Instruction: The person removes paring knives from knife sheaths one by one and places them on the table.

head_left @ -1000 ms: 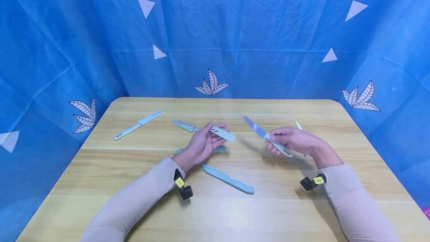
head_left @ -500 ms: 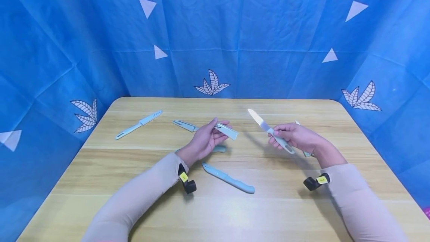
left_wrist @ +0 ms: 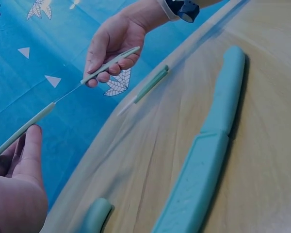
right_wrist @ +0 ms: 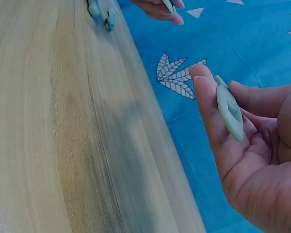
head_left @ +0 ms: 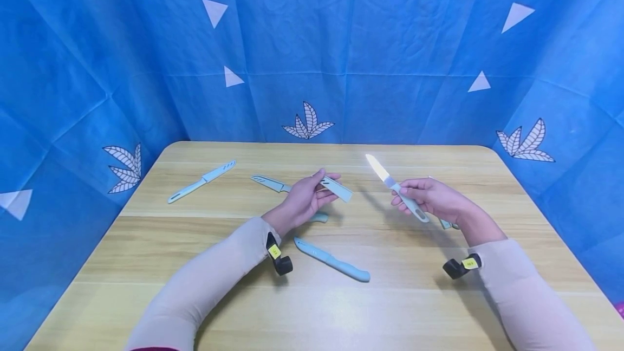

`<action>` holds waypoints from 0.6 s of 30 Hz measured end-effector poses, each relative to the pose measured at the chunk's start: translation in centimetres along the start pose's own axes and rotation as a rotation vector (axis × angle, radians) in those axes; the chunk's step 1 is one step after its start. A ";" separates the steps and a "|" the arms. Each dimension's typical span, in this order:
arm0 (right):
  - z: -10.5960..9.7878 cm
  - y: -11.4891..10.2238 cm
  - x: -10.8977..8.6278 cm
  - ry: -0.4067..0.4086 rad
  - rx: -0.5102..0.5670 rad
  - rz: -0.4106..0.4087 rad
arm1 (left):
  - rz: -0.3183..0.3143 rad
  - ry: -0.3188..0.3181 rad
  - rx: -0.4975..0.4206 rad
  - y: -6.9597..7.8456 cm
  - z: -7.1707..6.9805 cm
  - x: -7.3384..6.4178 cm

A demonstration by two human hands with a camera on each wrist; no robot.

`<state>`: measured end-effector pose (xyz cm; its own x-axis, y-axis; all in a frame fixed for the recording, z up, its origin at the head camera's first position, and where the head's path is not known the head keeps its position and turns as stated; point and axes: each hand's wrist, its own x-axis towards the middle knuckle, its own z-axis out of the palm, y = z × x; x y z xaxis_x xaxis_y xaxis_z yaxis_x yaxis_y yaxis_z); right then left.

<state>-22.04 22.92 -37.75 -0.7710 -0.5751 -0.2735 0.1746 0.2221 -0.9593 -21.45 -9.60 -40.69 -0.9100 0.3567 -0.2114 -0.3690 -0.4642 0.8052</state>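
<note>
My left hand holds a pale green knife sheath between thumb and fingers, its wide end pointing right. Across from it, my right hand grips a paring knife by its pale green handle. The bare blade points up and left, apart from the sheath in the head view. In the left wrist view the blade is edge-on and lines up with the sheath. The right wrist view shows the handle pinched between thumb and fingers. Both things are held above the wooden table.
A sheathed blue-green knife lies in front of my left hand. Others lie at far left and behind the left hand, a sheathed knife. A handle shows beneath that hand. A green piece is mostly hidden behind my right hand.
My left hand has moved right and slightly away with the sheath. My right hand has shifted slightly right, and the knife's blade has swung more upright and now shines brightly.
</note>
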 end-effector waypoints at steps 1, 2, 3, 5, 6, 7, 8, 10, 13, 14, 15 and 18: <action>0.0 0.0 0.0 0.003 0.000 0.000 | -0.001 0.004 0.005 0.0 0.1 0.1; 0.0 0.0 -0.1 0.003 0.001 0.000 | -0.003 0.008 0.011 0.0 0.1 0.2; 0.0 0.0 -0.1 0.004 0.000 -0.001 | -0.005 0.011 0.017 -0.1 0.2 0.3; 0.0 0.0 -0.2 0.008 -0.004 -0.001 | -0.008 0.014 0.028 -0.1 0.3 0.5; -0.1 0.0 -0.2 0.009 -0.004 -0.002 | -0.010 0.013 0.031 -0.1 0.4 0.6; -0.1 0.0 -0.2 0.010 -0.003 -0.001 | -0.014 0.015 0.032 -0.1 0.4 0.7; -0.1 0.1 -0.3 0.011 -0.004 -0.001 | -0.018 0.016 0.033 -0.1 0.5 0.8; -0.2 0.1 -0.3 0.014 -0.004 0.000 | -0.024 0.010 0.034 -0.2 0.7 1.0; -0.3 0.3 -0.4 0.016 -0.012 -0.002 | -0.029 0.001 0.047 -0.2 0.9 1.4; -0.4 0.3 -0.4 0.017 -0.016 -0.003 | -0.029 -0.004 0.055 -0.2 1.0 1.5; -0.4 0.4 -0.4 0.019 -0.022 -0.005 | -0.029 -0.007 0.065 -0.2 1.1 1.6; -0.6 0.6 -0.5 0.026 -0.030 -0.005 | -0.033 -0.012 0.094 -0.3 1.4 2.0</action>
<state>-21.89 23.81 -38.12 -0.7874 -0.5560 -0.2661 0.1521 0.2432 -0.9580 -22.93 -7.62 -40.60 -0.8951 0.3804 -0.2326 -0.3789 -0.3740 0.8465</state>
